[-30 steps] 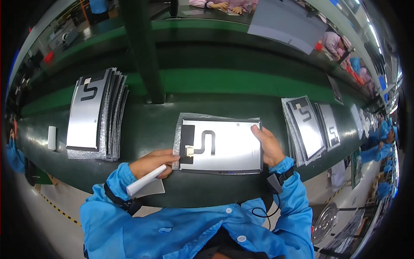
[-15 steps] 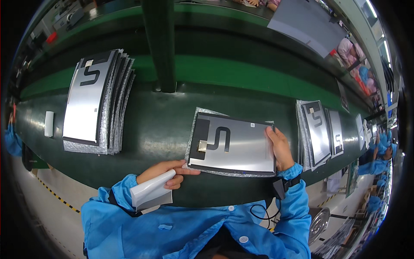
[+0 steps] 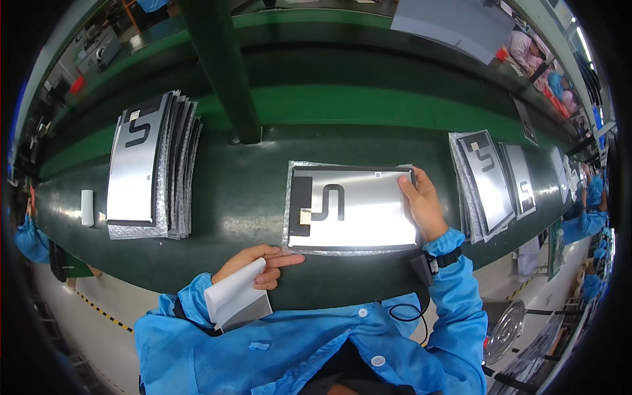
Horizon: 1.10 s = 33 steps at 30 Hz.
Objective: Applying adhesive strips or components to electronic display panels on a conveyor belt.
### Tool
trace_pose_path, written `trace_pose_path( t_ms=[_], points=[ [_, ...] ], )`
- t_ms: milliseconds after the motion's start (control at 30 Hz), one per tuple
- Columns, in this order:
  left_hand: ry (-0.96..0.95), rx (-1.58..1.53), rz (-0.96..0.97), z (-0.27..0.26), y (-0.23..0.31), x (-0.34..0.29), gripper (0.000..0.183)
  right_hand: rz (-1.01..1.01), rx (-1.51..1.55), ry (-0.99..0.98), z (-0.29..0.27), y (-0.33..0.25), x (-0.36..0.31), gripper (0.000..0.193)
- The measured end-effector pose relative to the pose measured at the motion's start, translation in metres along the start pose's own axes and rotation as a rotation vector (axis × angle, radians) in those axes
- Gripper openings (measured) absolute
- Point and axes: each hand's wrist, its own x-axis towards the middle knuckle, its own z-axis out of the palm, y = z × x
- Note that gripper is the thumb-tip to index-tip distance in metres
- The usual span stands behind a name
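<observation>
Panel (image 3: 375, 210) lies on bubble wrap (image 3: 342, 252) near the tabletop's (image 3: 230, 227) front edge, right hand (image 3: 426, 205) clamped on its right end, left hand (image 3: 251, 264) closed around film (image 3: 236, 289). A hasty tug could scratch it.

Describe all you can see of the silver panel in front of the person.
The silver panel is a flat, metallic-looking rectangle with dark edges, lengthwise left to right over a clear bubble-textured sheet. Toward its left end are a black patch, a small gold-toned piece and a black hooked strip; a small pale square sits near the far edge. The right hand holds its right end, thumb on its face.
</observation>
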Motion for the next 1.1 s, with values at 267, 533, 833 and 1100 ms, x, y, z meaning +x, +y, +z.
trace_pose_path(
  t_ms=[267,533,833,1100],
  points=[
    [0.150,0.032,0.016,0.010,-0.004,-0.019,0.038,-0.259,-1.011,0.284,0.020,-0.045,-0.027,0.042],
    [0.153,0.020,-0.004,0.014,-0.004,-0.015,0.039,-0.621,-1.067,-0.245,0.057,-0.056,-0.100,0.043],
    [0.000,0.047,0.107,0.027,-0.014,0.003,0.025,-0.758,-1.203,-0.401,0.049,-0.028,-0.093,0.046],
    [0.269,0.284,0.976,0.092,-0.005,0.030,0.041,-0.603,-0.562,-0.446,0.118,-0.078,-0.157,0.087]
  ],
)
